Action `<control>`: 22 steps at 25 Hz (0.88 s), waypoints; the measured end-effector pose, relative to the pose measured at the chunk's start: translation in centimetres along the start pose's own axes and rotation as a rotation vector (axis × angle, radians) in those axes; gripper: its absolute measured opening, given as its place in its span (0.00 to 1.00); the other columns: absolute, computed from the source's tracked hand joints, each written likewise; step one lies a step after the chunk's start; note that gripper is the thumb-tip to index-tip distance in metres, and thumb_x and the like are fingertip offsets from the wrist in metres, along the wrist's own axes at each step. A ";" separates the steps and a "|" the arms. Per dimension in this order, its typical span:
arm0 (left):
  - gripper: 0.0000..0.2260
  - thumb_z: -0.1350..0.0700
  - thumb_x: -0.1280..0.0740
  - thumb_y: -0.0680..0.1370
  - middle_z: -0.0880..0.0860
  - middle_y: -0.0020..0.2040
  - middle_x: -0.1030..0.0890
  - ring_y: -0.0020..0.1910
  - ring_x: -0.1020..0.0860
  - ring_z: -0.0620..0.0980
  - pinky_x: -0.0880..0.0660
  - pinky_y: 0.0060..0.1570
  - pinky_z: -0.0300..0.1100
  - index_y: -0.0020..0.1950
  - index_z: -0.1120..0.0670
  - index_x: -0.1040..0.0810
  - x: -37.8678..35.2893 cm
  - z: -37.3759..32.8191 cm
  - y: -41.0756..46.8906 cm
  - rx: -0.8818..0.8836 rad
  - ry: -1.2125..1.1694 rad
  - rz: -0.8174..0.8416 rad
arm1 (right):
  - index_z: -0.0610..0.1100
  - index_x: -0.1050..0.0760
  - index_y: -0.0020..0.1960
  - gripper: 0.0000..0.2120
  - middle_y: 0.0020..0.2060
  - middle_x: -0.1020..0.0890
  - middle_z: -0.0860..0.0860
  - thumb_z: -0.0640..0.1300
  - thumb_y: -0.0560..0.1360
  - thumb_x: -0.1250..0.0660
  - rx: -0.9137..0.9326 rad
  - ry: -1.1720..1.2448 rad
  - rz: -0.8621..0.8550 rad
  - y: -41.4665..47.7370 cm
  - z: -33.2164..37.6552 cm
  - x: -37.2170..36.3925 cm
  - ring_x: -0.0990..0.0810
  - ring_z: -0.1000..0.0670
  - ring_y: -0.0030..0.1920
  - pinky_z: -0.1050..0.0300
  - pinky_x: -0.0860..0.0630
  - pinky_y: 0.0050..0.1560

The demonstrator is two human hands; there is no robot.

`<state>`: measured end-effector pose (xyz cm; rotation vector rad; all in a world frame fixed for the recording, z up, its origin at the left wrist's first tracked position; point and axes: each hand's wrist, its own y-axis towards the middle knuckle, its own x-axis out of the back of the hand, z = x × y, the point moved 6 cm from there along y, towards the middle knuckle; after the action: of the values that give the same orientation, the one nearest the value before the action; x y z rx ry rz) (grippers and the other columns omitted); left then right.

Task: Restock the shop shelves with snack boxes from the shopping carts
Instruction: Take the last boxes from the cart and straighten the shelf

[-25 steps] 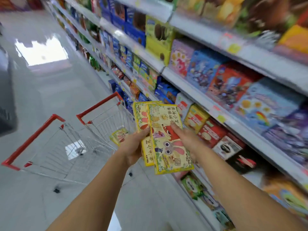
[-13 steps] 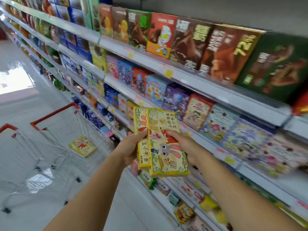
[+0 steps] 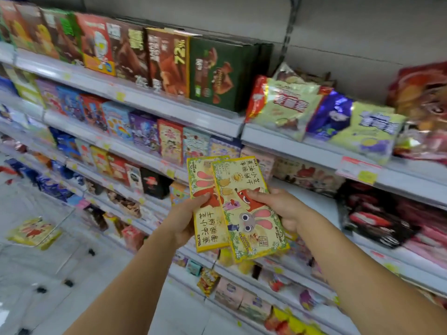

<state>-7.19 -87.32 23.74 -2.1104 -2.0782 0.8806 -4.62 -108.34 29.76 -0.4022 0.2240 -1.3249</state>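
Far out at 9 o'clock from the hands, the blurred cart (image 3: pixel 70 213) holds a third box (image 3: pixel 33 232) lying flat, well apart from everything else.

Nearer the middle, the left hand (image 3: pixel 183 218) grips the left box (image 3: pixel 205 189), thumb across its face and fingers hidden behind. That box stands nearly upright, its long axis running 12 to 6.

The right box (image 3: pixel 251 213) overlaps it in front and touches it along one long edge. Its top leans toward 11 and its foot toward 5. The right hand (image 3: pixel 283 209) clamps it from the 3 o'clock side, thumb on the printed face and the other fingers curled round the back.

Both boxes sit in the air in front of the racks, neither yet on a shelf.

At 3 o'clock from the right hand, just beside it, a bare white stretch of shelf (image 3: pixel 319 204) shows, with pink packs (image 3: pixel 309 176) standing at its back. This looks like the likeliest slot. It lies to the right and deeper in, so the right hand is the nearer one and its box would probably go first. The box's long axis would need righting from 11–5 to 12–6 to stand face-out like its neighbours. The left box would have to cross at least the right box's width to follow.
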 end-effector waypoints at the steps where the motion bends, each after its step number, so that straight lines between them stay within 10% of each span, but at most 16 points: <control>1: 0.19 0.49 0.30 0.77 0.62 0.54 0.16 0.55 0.18 0.63 0.20 0.54 0.57 0.62 0.60 0.21 -1.0 0.5 -0.2 0.012 0.015 0.013 | 0.40 0.22 0.56 0.14 0.41 0.14 0.44 0.44 0.72 0.27 -0.014 -0.011 -0.036 -1.2 -0.5 1.6 0.15 0.48 0.36 0.55 0.19 0.39; 10: 0.17 0.50 0.31 0.78 0.61 0.54 0.16 0.54 0.17 0.62 0.21 0.53 0.56 0.62 0.58 0.21 -2.6 4.4 -2.1 0.066 -0.008 0.044 | 0.38 0.25 0.55 0.14 0.46 0.18 0.43 0.44 0.74 0.28 0.019 -0.375 -0.488 -5.6 -0.2 12.5 0.18 0.46 0.38 0.57 0.25 0.35; 15: 0.19 0.49 0.31 0.77 0.61 0.55 0.16 0.55 0.18 0.62 0.22 0.55 0.57 0.63 0.59 0.21 -3.3 3.6 -1.7 0.034 -0.008 0.037 | 0.42 0.30 0.67 0.24 0.58 0.21 0.42 0.53 0.76 0.32 0.029 -1.049 -0.558 -1.7 3.9 14.0 0.20 0.41 0.51 0.53 0.24 0.47; 22: 0.13 0.49 0.35 0.79 0.59 0.49 0.14 0.44 0.14 0.58 0.22 0.46 0.53 0.55 0.57 0.20 -4.8 5.7 0.1 -0.052 -0.178 0.008 | 0.39 0.38 0.74 0.26 0.64 0.26 0.38 0.43 0.79 0.34 0.076 -0.940 -0.421 4.3 4.3 15.0 0.27 0.45 0.33 0.63 0.30 0.16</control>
<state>-9.18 -93.75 20.63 -2.1394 -2.2000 1.0629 4.39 -121.39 32.98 -0.9941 -0.7274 -1.4044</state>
